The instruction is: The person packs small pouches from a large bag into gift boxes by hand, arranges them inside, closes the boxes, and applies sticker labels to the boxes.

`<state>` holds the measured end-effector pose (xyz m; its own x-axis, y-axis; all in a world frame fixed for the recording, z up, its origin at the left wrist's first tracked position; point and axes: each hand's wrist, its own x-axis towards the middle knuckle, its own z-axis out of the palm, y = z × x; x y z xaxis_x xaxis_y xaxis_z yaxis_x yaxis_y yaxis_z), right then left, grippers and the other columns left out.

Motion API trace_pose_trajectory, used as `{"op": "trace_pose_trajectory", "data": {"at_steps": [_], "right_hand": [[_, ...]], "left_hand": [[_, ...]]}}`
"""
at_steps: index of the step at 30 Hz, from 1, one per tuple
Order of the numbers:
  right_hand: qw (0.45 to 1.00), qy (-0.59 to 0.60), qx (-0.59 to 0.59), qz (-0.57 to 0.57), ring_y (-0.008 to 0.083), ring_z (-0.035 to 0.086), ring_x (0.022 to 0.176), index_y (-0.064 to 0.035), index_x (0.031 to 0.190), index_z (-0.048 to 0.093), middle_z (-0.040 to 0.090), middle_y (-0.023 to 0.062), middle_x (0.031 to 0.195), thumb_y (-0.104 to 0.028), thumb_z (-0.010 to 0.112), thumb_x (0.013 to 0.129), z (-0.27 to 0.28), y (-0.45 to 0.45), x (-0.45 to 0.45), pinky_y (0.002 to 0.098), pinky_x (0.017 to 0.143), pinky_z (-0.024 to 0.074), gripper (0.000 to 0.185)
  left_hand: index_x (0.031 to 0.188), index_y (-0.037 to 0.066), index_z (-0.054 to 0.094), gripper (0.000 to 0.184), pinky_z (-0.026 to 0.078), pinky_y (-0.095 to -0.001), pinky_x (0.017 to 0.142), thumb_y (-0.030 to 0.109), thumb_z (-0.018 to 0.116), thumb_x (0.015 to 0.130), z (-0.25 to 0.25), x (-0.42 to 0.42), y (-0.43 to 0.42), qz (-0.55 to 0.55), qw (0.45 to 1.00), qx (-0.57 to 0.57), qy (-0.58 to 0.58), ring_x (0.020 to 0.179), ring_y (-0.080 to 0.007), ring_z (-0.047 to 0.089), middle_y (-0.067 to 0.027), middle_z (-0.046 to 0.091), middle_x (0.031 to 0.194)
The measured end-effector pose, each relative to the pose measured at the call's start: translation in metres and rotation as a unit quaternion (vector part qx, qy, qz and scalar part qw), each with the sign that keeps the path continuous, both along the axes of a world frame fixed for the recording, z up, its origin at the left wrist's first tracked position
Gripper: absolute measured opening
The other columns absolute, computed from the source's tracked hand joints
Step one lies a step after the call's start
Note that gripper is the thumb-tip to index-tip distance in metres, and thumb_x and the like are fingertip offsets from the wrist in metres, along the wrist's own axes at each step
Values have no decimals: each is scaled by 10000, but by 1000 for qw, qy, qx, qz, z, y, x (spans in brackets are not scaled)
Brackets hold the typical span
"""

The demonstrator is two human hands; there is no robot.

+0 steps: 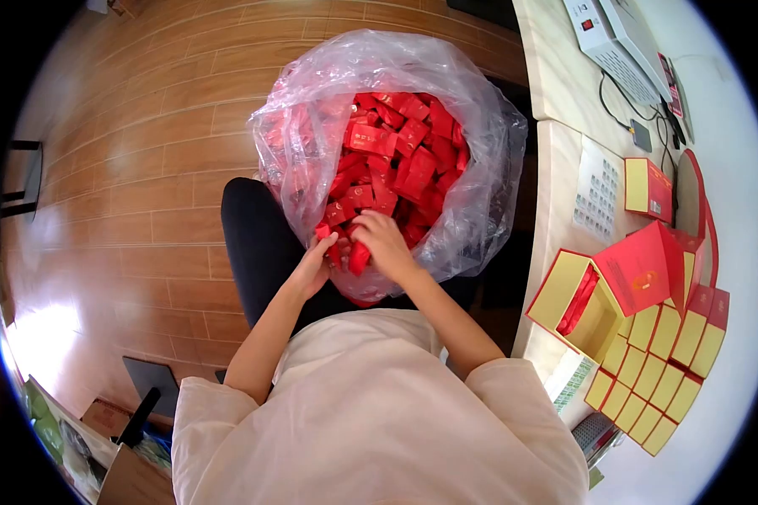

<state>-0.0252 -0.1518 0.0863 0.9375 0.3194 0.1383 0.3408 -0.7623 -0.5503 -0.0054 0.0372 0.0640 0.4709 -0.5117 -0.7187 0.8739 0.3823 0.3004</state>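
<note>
A large clear plastic bag (488,160) stands open in front of me, filled with small red packets (413,139). Both hands are at its near edge. My left hand (315,263) has its fingers closed on a red packet (324,231). Just to the right, my right hand (382,242) curls its fingers round another red packet (359,258). The two hands are close together, and the lower parts of both packets are partly hidden by fingers.
On the table (556,202) at the right are an open red and yellow box (564,295) with red packets inside, stacked small boxes (648,370), a sticker sheet (596,189) and a white machine (619,55). Wooden floor (177,168) lies at the left.
</note>
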Motion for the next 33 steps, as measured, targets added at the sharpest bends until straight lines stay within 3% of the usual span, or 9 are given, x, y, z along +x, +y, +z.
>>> {"op": "trace_pose_trajectory", "data": {"at_steps": [3,8,13,23,26,27,29,31,33], "right_hand": [[999,-24,-41,-1,330,451,1216,-30,1133,547,512,165,1229,-102,494,817,0,27,-8,438,998,377,328],[952,159,50,-258,385,459,1188,-10,1355,379,430,210,1341,-280,729,756,-58,21,-14,468,968,409,744],[865,386,-225,-227,340,517,1164,-58,1232,499,498,185,1295,-223,676,788,-84,-8,-26,485,948,420,506],[841,444,-234,-202,309,578,1105,-87,1139,577,636,139,1146,-108,511,849,-86,-6,-26,476,916,427,298],[907,320,-113,-250,274,596,1063,-96,1181,569,659,137,1102,-99,531,860,-88,-14,-25,416,884,448,323],[891,340,87,-289,229,593,1029,-78,1169,569,653,119,1085,-96,549,868,-87,-18,-21,370,865,455,302],[837,347,282,-316,184,591,995,-61,1156,570,648,100,1067,-93,566,876,-85,-24,-20,325,846,461,282],[655,466,488,-341,131,567,958,-88,1217,550,624,38,1049,-91,541,908,-60,-23,-15,260,809,449,309],[629,497,503,-324,124,562,950,-88,1209,546,612,23,1048,-94,538,911,-33,-16,-12,261,800,446,298]], "left_hand": [[1413,190,322,537,356,-409,1066,340,553,951,9,3,-5,-71,997,0,9,1281,-201,430,-45,426,1411],[1352,148,331,531,459,-392,950,198,621,909,11,-1,-6,-54,994,80,-54,1066,-209,553,-59,542,1182],[1243,122,395,379,518,-368,831,211,578,923,12,4,-4,11,997,70,3,899,-206,602,-75,590,1010],[1143,-13,554,461,497,-369,865,397,467,951,-4,3,2,23,999,47,15,979,-214,590,-91,618,1041],[1199,11,516,440,501,-377,859,378,472,959,-10,2,1,31,998,59,8,980,-212,590,-89,614,1054],[1199,11,516,440,501,-377,859,378,472,959,-7,2,-1,34,998,59,10,980,-212,590,-89,614,1054],[1310,64,406,446,502,-386,866,339,486,967,-2,3,-5,59,995,83,-7,974,-211,593,-94,605,1082],[1346,94,347,477,497,-387,883,338,500,966,-1,5,-7,53,995,87,-17,1008,-214,586,-96,584,1132],[1383,124,287,522,492,-388,901,338,514,965,0,5,-9,50,994,90,-26,1042,-216,578,-97,562,1181]]}}
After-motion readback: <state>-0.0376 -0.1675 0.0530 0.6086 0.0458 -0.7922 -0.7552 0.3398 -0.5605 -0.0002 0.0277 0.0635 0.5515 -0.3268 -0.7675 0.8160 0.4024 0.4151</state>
